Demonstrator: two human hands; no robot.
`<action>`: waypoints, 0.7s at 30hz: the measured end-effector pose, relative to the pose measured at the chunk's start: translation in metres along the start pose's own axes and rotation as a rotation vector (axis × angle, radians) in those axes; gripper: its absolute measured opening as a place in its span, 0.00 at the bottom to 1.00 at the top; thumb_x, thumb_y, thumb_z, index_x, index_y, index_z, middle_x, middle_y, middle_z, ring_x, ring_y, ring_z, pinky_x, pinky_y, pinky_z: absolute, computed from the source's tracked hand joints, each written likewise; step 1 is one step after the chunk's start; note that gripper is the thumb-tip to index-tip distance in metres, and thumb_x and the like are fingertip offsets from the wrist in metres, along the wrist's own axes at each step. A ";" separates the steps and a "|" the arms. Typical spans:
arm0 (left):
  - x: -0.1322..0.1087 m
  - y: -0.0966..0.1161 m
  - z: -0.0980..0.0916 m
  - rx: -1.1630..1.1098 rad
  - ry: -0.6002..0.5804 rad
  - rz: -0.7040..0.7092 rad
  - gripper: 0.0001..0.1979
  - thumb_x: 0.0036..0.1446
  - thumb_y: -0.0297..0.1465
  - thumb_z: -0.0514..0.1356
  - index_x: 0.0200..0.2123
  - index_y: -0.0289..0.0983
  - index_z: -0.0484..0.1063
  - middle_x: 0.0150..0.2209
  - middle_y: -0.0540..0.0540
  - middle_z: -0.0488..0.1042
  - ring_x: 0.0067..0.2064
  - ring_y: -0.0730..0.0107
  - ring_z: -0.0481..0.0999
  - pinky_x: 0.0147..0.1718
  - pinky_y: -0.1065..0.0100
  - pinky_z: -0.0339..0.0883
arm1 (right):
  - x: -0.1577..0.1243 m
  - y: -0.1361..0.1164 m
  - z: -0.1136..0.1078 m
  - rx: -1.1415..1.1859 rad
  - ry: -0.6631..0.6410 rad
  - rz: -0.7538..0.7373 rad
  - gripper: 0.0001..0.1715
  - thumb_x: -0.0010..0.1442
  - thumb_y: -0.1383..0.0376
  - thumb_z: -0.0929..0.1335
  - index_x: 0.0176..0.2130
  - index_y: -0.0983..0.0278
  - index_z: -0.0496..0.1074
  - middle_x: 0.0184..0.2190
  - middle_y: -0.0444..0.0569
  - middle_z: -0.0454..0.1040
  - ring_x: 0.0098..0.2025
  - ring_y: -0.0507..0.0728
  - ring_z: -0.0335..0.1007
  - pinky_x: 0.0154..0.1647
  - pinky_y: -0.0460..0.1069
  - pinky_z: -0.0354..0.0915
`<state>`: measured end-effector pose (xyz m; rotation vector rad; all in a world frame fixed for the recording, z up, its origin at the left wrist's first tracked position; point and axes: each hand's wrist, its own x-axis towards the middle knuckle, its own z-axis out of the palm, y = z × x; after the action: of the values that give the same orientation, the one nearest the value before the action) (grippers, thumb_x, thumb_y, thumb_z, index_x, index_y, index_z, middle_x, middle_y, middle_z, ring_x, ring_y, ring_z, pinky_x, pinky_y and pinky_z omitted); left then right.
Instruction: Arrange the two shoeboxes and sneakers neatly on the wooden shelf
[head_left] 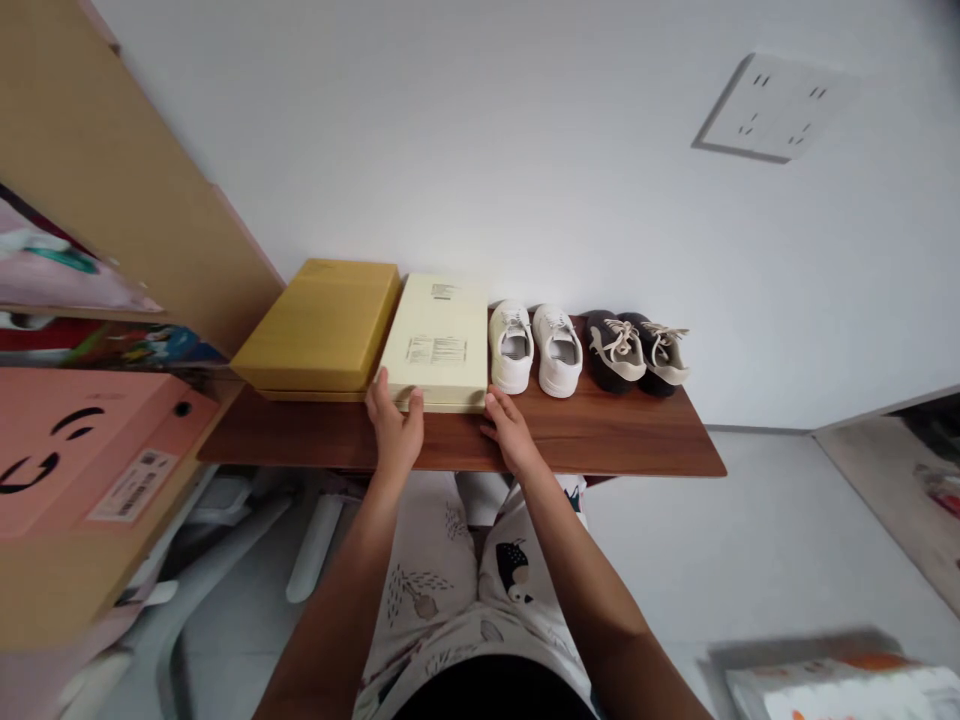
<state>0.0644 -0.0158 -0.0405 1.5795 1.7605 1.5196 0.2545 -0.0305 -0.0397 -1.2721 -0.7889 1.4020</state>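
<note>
A pale cream shoebox [442,330] with small printed text lies flat on a brown wooden board, its lid closed. My left hand [395,425] grips its front left corner, with the thumb on the front face and the fingers at the side. At the front right corner, my right hand [511,428] holds the same box with bent fingers. A mustard-yellow shoebox [330,325] stands just left of it, with a narrow gap at the front. To the right sit two white sneakers [512,350], then two black-and-beige sneakers [616,352] with beige laces.
The brown board [600,435] runs along a white wall [525,150] bearing a socket plate [776,108]. At left, a wooden shelf unit [150,150] holds a pink box [82,450]. A white chair base [217,570] is below it. A white package [847,690] lies at bottom right.
</note>
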 end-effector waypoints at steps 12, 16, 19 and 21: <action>0.009 -0.010 -0.002 -0.064 -0.167 -0.014 0.37 0.62 0.42 0.60 0.70 0.42 0.52 0.70 0.34 0.49 0.71 0.52 0.51 0.68 0.50 0.49 | 0.000 0.001 -0.026 -0.261 -0.042 -0.268 0.28 0.59 0.51 0.70 0.54 0.61 0.74 0.53 0.52 0.77 0.54 0.61 0.73 0.58 0.58 0.67; 0.003 0.009 -0.010 0.073 -0.116 0.067 0.36 0.59 0.37 0.62 0.68 0.38 0.56 0.70 0.31 0.50 0.71 0.45 0.50 0.68 0.44 0.47 | 0.016 -0.026 -0.065 -0.676 0.416 -0.639 0.19 0.62 0.58 0.67 0.50 0.64 0.74 0.55 0.59 0.72 0.60 0.64 0.67 0.63 0.62 0.61; -0.014 0.050 0.014 0.165 -0.034 0.245 0.33 0.60 0.33 0.60 0.68 0.36 0.57 0.70 0.30 0.50 0.71 0.42 0.49 0.67 0.40 0.44 | 0.039 -0.041 -0.088 -0.961 0.582 -0.640 0.24 0.59 0.61 0.68 0.54 0.66 0.70 0.62 0.65 0.64 0.65 0.69 0.59 0.64 0.66 0.56; -0.021 0.082 0.049 0.088 -0.180 0.383 0.31 0.62 0.31 0.56 0.68 0.38 0.57 0.68 0.32 0.55 0.69 0.49 0.57 0.66 0.47 0.54 | 0.052 -0.045 -0.096 -0.995 0.525 -0.579 0.28 0.58 0.61 0.69 0.56 0.66 0.66 0.61 0.66 0.63 0.64 0.68 0.60 0.61 0.65 0.60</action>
<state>0.1521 -0.0254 0.0020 2.1217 1.5061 1.4138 0.3634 0.0138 -0.0337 -1.8211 -1.3925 0.1209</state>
